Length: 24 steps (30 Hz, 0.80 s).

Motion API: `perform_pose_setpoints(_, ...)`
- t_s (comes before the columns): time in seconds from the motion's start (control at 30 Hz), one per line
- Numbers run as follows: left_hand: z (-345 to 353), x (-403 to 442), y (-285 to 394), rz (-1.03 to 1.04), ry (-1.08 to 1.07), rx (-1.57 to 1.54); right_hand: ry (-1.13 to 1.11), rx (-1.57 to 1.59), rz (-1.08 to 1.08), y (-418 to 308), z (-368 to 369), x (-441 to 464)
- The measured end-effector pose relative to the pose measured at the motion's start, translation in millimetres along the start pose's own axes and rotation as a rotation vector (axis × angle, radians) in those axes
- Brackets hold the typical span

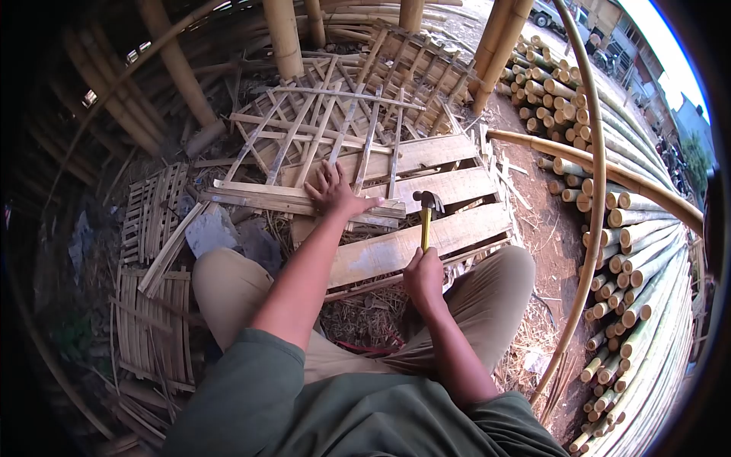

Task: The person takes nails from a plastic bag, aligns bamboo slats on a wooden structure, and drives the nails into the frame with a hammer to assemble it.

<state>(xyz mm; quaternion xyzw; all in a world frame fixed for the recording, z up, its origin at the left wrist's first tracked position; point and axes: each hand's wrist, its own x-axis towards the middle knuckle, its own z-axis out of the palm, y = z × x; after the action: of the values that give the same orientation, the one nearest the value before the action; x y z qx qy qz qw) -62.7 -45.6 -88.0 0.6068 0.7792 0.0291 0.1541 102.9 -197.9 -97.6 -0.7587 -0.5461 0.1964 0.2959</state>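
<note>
My left hand (339, 194) lies with its fingers spread over a lattice of bamboo slats (316, 126), near its front edge. Beneath and beside that hand run several stacked strips (263, 194) that form the lattice's near side. My right hand (423, 274) is closed around the yellow handle of a claw hammer (426, 228), held upright with its dark head above the planks. Under the hammer are wide wooden planks (381, 259) with dark gaps between them, like a low platform in front of my knees.
To the right, a big stack of cut bamboo poles (632, 259) fills the side. A curved bamboo pole (598, 152) arches up in front of it. Slatted panels (152, 324) lie at the left. Thick bamboo posts (282, 38) stand at the back. Straw (369, 316) covers the ground.
</note>
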Motion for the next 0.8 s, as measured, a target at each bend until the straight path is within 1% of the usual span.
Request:
perform_pose_setpoints(0.1, 5, 4, -2, 0.009, 0.019, -0.026, -0.018, 0.042, -0.006, -8, -15, -6)
perform_pose_setpoints(0.23, 1, 2, 1, -0.023, -0.014, 0.030, -0.036, 0.017, -0.039, -5, -2, -9)
perform_pose_setpoints(0.33, 2, 3, -1, 0.000, 0.007, -0.009, -0.044, 0.029, -0.044, -1, 7, -12)
perform_pose_setpoints(0.47, 4, 5, -1, -0.005, -0.006, -0.021, -0.024, 0.064, -0.043, -6, 2, -13)
perform_pose_setpoints(0.53, 5, 5, -1, -0.004, 0.007, -0.017, -0.012, 0.034, -0.087, -7, 2, -13)
perform_pose_setpoints(0.67, 3, 2, 0, -0.005, 0.005, -0.010, -0.031, 0.020, -0.095, -2, 6, -9)
perform_pose_setpoints(0.8, 5, 5, -2, 0.003, 0.008, -0.030, 0.229, 0.217, -0.096, -26, -29, 1)
